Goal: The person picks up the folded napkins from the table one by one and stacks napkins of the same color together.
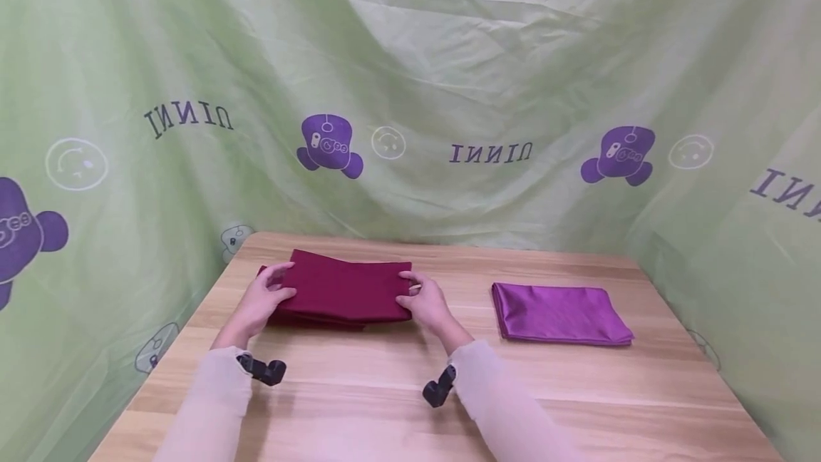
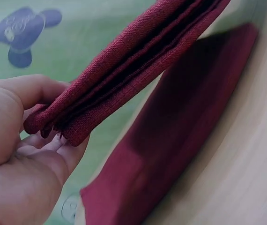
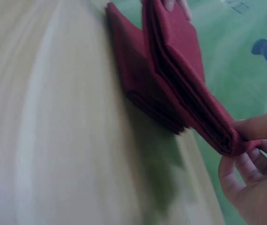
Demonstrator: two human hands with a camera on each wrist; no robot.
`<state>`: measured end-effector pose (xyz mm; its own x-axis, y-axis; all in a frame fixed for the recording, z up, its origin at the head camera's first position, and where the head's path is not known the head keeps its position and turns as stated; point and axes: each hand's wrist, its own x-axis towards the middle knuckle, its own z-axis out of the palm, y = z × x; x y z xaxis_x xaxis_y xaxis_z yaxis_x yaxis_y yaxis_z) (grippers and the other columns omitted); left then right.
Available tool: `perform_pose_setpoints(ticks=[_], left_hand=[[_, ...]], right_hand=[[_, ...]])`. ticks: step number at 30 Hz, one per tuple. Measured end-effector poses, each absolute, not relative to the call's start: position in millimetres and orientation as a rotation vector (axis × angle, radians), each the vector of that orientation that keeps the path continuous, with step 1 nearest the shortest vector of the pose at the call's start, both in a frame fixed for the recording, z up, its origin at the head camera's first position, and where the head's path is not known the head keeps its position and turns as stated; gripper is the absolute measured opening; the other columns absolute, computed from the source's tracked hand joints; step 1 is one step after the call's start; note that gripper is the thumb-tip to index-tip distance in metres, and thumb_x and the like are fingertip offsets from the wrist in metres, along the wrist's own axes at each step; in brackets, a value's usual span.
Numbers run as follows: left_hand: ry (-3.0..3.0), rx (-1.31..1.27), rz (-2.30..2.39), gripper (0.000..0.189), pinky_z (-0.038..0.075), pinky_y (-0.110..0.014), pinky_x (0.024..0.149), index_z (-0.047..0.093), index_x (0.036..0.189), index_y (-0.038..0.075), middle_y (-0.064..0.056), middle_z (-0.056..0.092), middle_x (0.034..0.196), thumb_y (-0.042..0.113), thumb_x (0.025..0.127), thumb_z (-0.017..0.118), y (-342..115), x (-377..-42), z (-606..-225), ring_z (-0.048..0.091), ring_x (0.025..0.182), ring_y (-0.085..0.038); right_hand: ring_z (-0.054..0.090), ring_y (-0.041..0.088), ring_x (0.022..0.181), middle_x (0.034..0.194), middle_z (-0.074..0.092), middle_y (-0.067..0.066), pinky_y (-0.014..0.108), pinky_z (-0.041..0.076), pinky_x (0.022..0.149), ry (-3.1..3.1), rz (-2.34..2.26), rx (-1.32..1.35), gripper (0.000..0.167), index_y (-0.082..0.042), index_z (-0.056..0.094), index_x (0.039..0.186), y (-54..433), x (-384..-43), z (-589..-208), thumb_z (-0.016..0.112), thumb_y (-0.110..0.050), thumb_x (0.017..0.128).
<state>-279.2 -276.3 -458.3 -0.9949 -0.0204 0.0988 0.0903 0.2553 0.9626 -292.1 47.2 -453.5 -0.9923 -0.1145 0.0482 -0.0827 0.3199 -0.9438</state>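
A folded dark red cloth [image 1: 349, 287] is held up between my two hands. My left hand [image 1: 256, 305] pinches its left edge, thumb on one face and fingers on the other. At the opposite edge, my right hand [image 1: 431, 305] grips it the same way. Seen from the right wrist, the held cloth [image 3: 185, 75] shows several stacked layers along its side. Beneath it a second folded dark red cloth [image 2: 171, 126] lies on the table, separated from it by a gap in the left wrist view and partly covered by it in the head view.
A folded shiny purple cloth [image 1: 561, 314] lies on the right side of the wooden table [image 1: 359, 405]. Green printed curtains [image 1: 423, 77] hang behind the table and along both sides. Each wrist wears a black camera mount.
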Motion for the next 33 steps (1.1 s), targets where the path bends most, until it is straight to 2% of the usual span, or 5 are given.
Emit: perform_pose_setpoints(ticks=[4, 10, 14, 21, 33], left_hand=[[-2.411, -0.060, -1.857, 0.058, 0.037, -0.014, 0.086, 0.037, 0.144, -0.007, -0.029, 0.033, 0.143, -0.008, 0.089, 0.057, -300, -280, -460, 0.042, 0.118, -0.027], [-2.364, -0.067, -1.923, 0.057, 0.046, -0.017, 0.075, 0.033, 0.144, -0.008, -0.026, 0.031, 0.140, -0.007, 0.091, 0.055, -327, -276, -464, 0.054, 0.091, 0.000], [-2.323, -0.073, -1.943, 0.054, 0.047, -0.018, 0.074, 0.035, 0.142, -0.009, -0.024, 0.031, 0.137, -0.009, 0.091, 0.054, -337, -272, -469, 0.055, 0.089, 0.000], [-2.276, 0.012, -1.980, 0.053, 0.051, -0.021, 0.068, 0.041, 0.143, 0.001, -0.014, 0.034, 0.130, -0.009, 0.092, 0.052, -342, -271, -467, 0.059, 0.085, -0.002], [-2.448, 0.065, -1.724, 0.055, 0.047, -0.016, 0.070, 0.034, 0.143, -0.011, -0.031, 0.033, 0.137, -0.011, 0.091, 0.051, -345, -278, -480, 0.051, 0.085, 0.004]], right_hand=[[0.054, 0.017, 0.084, 0.094, 0.057, 0.011, 0.025, 0.050, 0.065, 2.524, -1.839, -0.206, 0.050, -0.002, 0.063, 0.125, 23, -290, -458, 0.073, 0.009, 0.078], [0.053, 0.015, 0.081, 0.092, 0.056, 0.008, 0.024, 0.049, 0.064, 2.475, -1.870, -0.185, 0.049, -0.003, 0.063, 0.125, -7, -290, -467, 0.073, 0.008, 0.078], [0.053, 0.014, 0.079, 0.092, 0.056, 0.007, 0.024, 0.050, 0.064, 2.437, -1.879, -0.161, 0.049, -0.004, 0.063, 0.126, -22, -292, -473, 0.071, 0.009, 0.079], [0.055, 0.013, 0.075, 0.101, 0.055, 0.009, 0.024, 0.051, 0.063, 2.358, -1.912, -0.187, 0.051, -0.003, 0.059, 0.129, -35, -294, -477, 0.067, 0.013, 0.082], [0.059, 0.021, 0.092, 0.110, 0.054, 0.012, 0.029, 0.053, 0.076, 2.331, -1.822, -0.202, 0.055, 0.002, 0.051, 0.137, -35, -298, -494, 0.065, 0.013, 0.084]])
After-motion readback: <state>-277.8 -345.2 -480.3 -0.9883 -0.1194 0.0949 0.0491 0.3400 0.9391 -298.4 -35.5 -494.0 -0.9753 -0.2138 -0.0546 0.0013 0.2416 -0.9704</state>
